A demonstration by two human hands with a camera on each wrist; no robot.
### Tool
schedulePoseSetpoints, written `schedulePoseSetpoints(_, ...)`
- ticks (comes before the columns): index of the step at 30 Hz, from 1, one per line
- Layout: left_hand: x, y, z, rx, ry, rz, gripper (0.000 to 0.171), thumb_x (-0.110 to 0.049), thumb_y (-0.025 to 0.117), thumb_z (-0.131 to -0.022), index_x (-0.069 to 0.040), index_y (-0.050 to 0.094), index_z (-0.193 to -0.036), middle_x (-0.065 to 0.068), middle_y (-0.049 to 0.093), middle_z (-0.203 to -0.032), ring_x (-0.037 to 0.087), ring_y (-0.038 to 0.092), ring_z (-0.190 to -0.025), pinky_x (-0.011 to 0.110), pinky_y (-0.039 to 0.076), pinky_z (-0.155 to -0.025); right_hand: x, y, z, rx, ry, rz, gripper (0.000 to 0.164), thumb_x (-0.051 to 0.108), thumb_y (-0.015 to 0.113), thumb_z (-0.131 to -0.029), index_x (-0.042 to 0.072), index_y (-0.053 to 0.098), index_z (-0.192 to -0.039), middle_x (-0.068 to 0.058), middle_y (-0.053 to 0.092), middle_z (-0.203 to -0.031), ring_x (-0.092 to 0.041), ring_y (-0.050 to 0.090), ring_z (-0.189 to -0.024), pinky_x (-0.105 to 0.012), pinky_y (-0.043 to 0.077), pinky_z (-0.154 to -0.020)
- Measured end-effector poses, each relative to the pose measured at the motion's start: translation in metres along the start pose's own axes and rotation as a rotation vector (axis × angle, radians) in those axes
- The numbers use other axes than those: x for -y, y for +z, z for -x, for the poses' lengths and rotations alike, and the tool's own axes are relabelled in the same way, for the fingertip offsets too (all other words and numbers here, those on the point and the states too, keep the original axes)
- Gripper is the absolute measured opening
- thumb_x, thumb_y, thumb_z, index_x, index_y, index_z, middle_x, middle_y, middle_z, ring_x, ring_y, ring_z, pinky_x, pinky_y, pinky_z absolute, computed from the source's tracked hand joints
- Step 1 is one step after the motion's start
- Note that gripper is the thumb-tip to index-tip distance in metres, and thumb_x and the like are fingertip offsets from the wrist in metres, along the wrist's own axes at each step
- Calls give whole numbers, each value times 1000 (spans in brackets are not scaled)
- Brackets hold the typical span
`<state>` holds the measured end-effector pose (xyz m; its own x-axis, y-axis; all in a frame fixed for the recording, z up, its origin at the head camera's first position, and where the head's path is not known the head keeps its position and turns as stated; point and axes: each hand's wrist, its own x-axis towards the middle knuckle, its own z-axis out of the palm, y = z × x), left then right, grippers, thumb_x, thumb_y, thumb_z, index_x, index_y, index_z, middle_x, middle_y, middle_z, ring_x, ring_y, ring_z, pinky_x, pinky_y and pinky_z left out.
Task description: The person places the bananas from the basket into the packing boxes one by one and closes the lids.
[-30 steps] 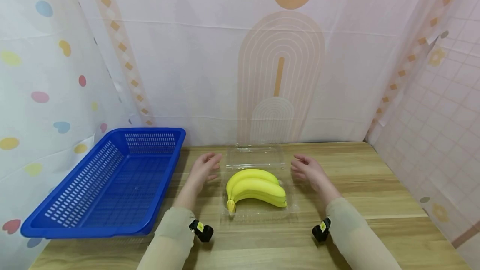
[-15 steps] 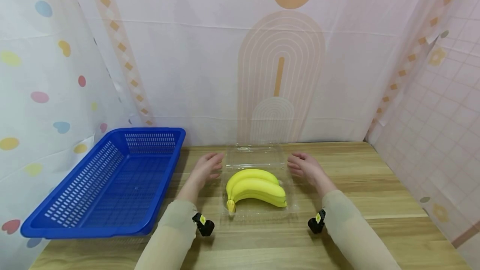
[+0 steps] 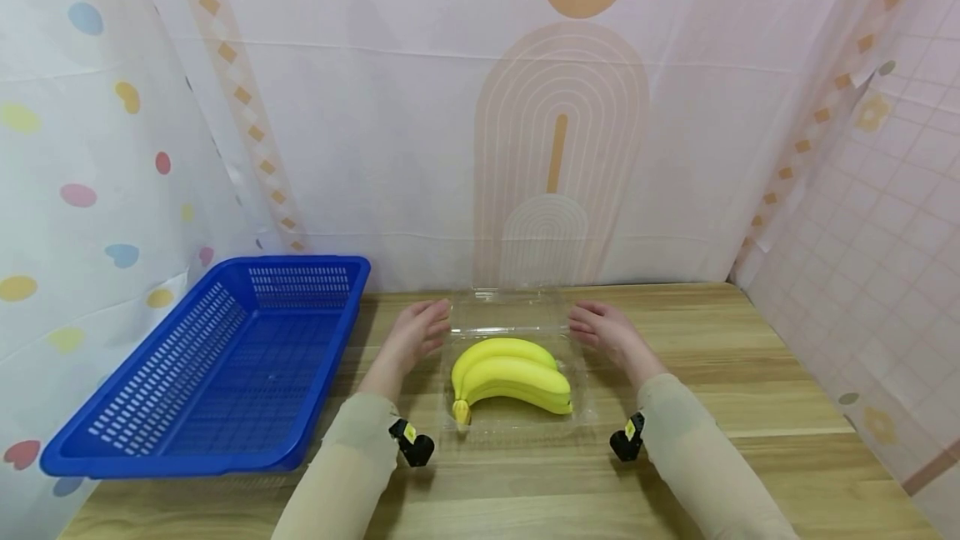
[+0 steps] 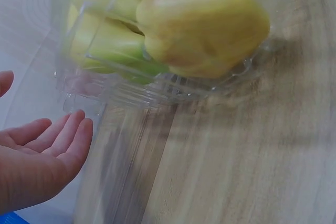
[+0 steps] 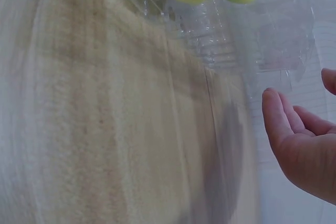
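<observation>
A bunch of yellow bananas (image 3: pixel 513 377) lies in the base of a clear plastic clamshell box (image 3: pixel 517 433), stem end toward the near left. The box's lid (image 3: pixel 510 311) is folded back, away from me. At the lid's left side is my left hand (image 3: pixel 416 332), fingers extended and close to the plastic edge. My right hand (image 3: pixel 606 332) mirrors it at the right side. Both hands are free of any object. In the left wrist view the left fingers (image 4: pixel 68 135) are just short of the box; the right wrist view has the right fingers (image 5: pixel 281 114) near the clear lid.
A blue plastic basket (image 3: pixel 300 461) with slotted sides stands on the left of the wooden table (image 3: pixel 750 407). Patterned curtains (image 3: pixel 390 148) hang behind the table and on both sides. A small black camera is strapped to each wrist.
Both hands have moved inward toward the sides of the clear lid, the right a little more than the left. The bananas, box and basket stay where they were.
</observation>
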<state>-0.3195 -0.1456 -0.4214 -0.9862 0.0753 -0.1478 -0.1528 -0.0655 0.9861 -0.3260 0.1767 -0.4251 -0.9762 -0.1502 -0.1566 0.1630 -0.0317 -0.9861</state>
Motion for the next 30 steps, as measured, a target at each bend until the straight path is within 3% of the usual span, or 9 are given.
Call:
schedulePoseSetpoints(8, 0, 3, -3, -72, 45, 42, 56, -14, 56, -101, 9, 34, -147, 29, 45, -142, 42, 46, -130, 51, 43, -104, 2, 2, -1, -11, -71, -43, 53, 1, 47, -102, -18, 24, -146, -37, 35, -143, -17, 60, -105, -23, 52, -91)
schedulePoseSetpoints(13, -2, 3, -4, -112, 83, 55, 51, -7, 58, -99, 7, 41, -145, 19, 51, -129, 36, 54, -119, 46, 50, -98, 6, 4, -1, -36, -121, -79, 52, -5, 49, -100, -19, 27, -145, -23, 48, -124, -15, 60, -97, -27, 51, -94)
schedulePoseSetpoints(18, -3, 4, -4, -127, 115, 60, 46, -6, 61, -98, 4, 49, -141, 12, 56, -117, 27, 60, -108, 43, 52, -94, 9, 5, 1, -63, -160, -97, 49, -7, 51, -99, -17, 32, -143, -3, 54, -97, -8, 61, -85, -22, 54, -84)
schedulePoseSetpoints(24, -6, 5, -6, -143, 136, 104, 44, -2, 62, -96, 4, 52, -139, 5, 55, -106, 17, 62, -95, 40, 54, -92, 12, 7, 2, -97, -194, -98, 46, -8, 52, -98, -17, 36, -141, 1, 52, -89, -5, 60, -78, -20, 55, -77)
schedulePoseSetpoints(30, -9, 6, -3, -175, 170, 89, 39, 0, 64, -95, 3, 58, -134, 1, 59, -102, 11, 62, -86, 36, 57, -85, 12, 9, 1, -126, -236, -75, 39, -9, 53, -97, -17, 41, -134, 1, 54, -87, -6, 60, -79, -22, 56, -76)
